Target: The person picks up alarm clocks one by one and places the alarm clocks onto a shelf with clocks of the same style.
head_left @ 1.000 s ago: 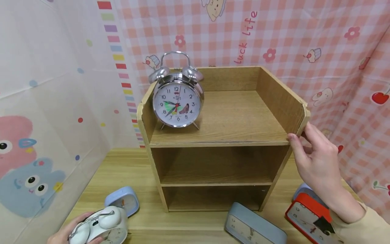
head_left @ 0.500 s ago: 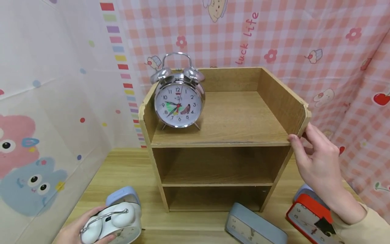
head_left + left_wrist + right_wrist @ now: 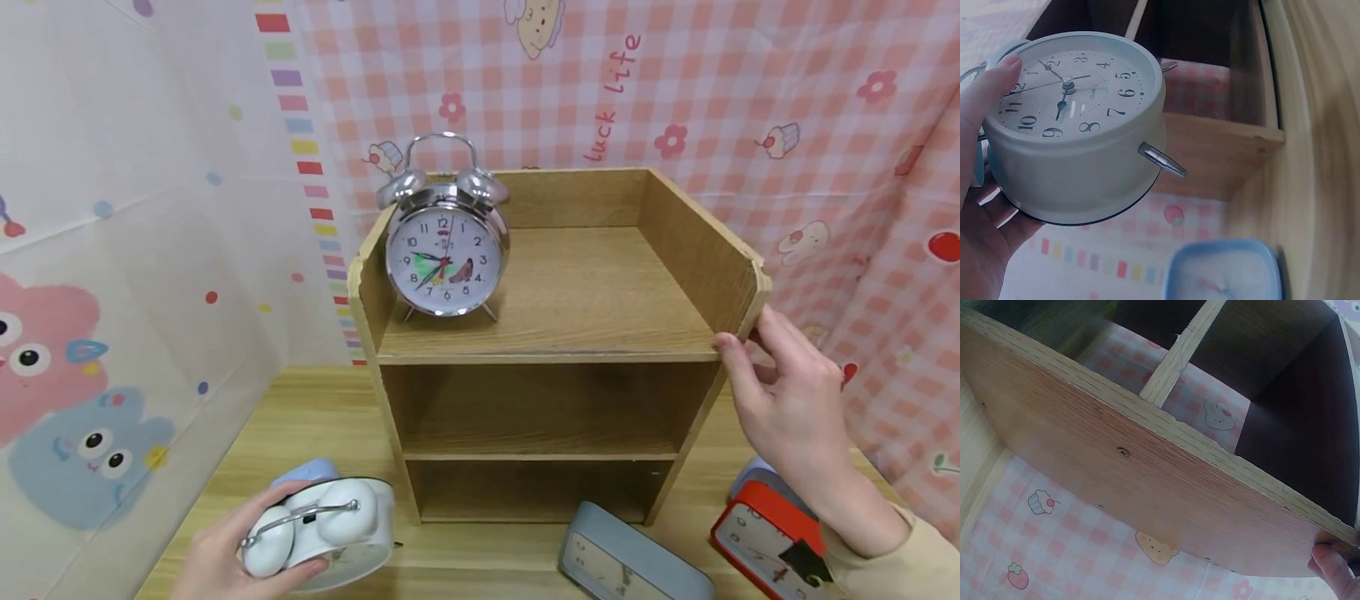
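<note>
My left hand (image 3: 232, 550) holds a white twin-bell alarm clock (image 3: 337, 521) low at the front left, tilted with its face down toward me. In the left wrist view the thumb (image 3: 988, 90) lies over the rim of the clock's face, fingers behind its back; two metal feet stick out. My right hand (image 3: 795, 417) grips the right side panel of a wooden shelf (image 3: 585, 283), thumb on the front edge. The right wrist view shows only its fingers (image 3: 1335, 565) at the panel. A silver twin-bell alarm clock (image 3: 446, 262) stands upright on the shelf's top left.
A blue clock (image 3: 311, 471) sits behind the white one, mostly hidden. Right of centre lies a grey-blue clock (image 3: 633, 550) before the shelf. A red clock (image 3: 768, 529) and a bluish one (image 3: 757, 473) are beneath my right forearm. Printed curtains (image 3: 600, 92) surround the wooden table.
My left hand has carried the white alarm clock rightward and slightly up, covering more of the blue clock. The right hand keeps its grip on the shelf; the head view has shifted slightly.
</note>
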A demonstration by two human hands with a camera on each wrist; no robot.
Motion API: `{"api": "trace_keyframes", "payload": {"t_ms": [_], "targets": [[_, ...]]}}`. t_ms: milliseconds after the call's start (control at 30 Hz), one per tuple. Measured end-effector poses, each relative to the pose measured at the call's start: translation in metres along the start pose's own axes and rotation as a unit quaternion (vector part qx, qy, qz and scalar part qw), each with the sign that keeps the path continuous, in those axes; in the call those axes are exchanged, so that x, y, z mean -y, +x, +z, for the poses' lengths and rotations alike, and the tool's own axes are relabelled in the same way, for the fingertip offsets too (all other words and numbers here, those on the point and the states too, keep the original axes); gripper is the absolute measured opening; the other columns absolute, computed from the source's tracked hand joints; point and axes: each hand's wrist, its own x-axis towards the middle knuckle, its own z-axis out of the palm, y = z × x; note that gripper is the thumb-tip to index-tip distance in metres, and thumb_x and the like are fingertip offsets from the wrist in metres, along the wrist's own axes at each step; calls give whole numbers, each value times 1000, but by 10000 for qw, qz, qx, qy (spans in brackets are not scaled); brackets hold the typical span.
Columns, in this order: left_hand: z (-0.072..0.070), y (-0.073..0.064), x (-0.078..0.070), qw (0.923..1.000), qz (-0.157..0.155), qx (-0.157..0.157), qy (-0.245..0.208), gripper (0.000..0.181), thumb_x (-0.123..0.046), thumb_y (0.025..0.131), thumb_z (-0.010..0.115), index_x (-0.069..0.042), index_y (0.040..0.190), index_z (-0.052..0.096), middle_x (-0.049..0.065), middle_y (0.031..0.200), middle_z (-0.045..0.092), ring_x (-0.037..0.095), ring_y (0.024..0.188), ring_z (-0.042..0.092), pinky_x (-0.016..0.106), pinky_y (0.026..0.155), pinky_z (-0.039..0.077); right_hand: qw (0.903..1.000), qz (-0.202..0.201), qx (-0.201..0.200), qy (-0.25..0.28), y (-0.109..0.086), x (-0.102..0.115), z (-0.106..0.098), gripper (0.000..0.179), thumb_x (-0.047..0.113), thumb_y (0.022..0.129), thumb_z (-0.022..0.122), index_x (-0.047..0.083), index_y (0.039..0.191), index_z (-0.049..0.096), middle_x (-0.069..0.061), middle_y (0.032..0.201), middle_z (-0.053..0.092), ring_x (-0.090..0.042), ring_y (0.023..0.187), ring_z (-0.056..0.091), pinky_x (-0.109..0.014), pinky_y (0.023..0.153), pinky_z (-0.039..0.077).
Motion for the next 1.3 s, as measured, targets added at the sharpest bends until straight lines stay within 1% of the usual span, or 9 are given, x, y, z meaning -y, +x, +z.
{"api": "trace_keyframes", "payload": {"t_ms": [100,233,367,467,533,667,800,1000,1300], "targets": [[5,7,-3,9989,381,-17,-265,89,-4,45,104,-8,127,71,-33,125,66,-16,99,64,2,81,49,10000,16,17,-9,0,0,0,32,-5,94,73,-2,126,71,35,114,58,25,107,58,5,81,44],[10,18,-6,9953,821,111,-496,87,-16,51,106,-6,129,70,-25,127,69,-14,103,65,2,85,49,10000,-17,-21,-17,-1,-1,1,33,-6,94,72,-3,127,71,36,116,58,25,107,58,6,81,44],[14,29,-16,9934,895,297,-658,85,-18,54,105,-8,130,69,-18,121,72,-9,100,67,4,84,50,9999,-71,-74,19,-1,-2,1,33,-8,94,70,-4,127,71,36,117,59,24,109,58,6,80,44],[17,38,-29,9933,776,448,-727,87,-12,53,104,-11,132,68,-15,121,73,-7,102,67,5,85,51,9999,-96,-87,18,-1,-2,1,30,-8,94,70,-5,124,71,36,116,59,24,109,59,6,79,44],[21,45,-35,9906,922,503,-874,86,-13,55,104,-11,133,68,-8,120,75,-5,103,67,6,87,52,9999,-96,-79,-6,-1,-2,1,29,-8,94,70,-6,123,71,36,115,58,24,109,58,6,79,44],[25,59,-48,9870,1147,656,-913,82,-20,60,104,-12,133,67,-1,118,76,0,102,69,8,86,53,9999,-80,-73,-57,-1,-1,0,30,-7,95,70,-5,124,71,37,116,58,25,110,58,6,79,44],[25,70,-62,9832,1370,762,-933,79,-24,64,103,-14,133,67,-1,118,76,2,101,70,10,88,54,9999,-61,-75,-85,-1,-2,1,30,-7,94,71,-5,124,71,37,116,58,25,109,57,6,79,44],[28,85,-81,9728,1836,767,-1183,73,-29,70,100,-11,132,66,2,116,76,5,100,71,11,91,55,9999,-63,-75,-70,-1,-2,2,31,-7,94,72,-5,125,71,36,117,58,25,110,58,6,80,44],[34,112,-109,9548,2545,625,-1402,71,-30,72,100,-5,129,67,5,112,76,9,97,72,14,92,56,9999,-64,-56,-125,-1,-2,1,33,-6,95,71,-4,128,70,34,117,57,25,111,57,6,80,44]]}}
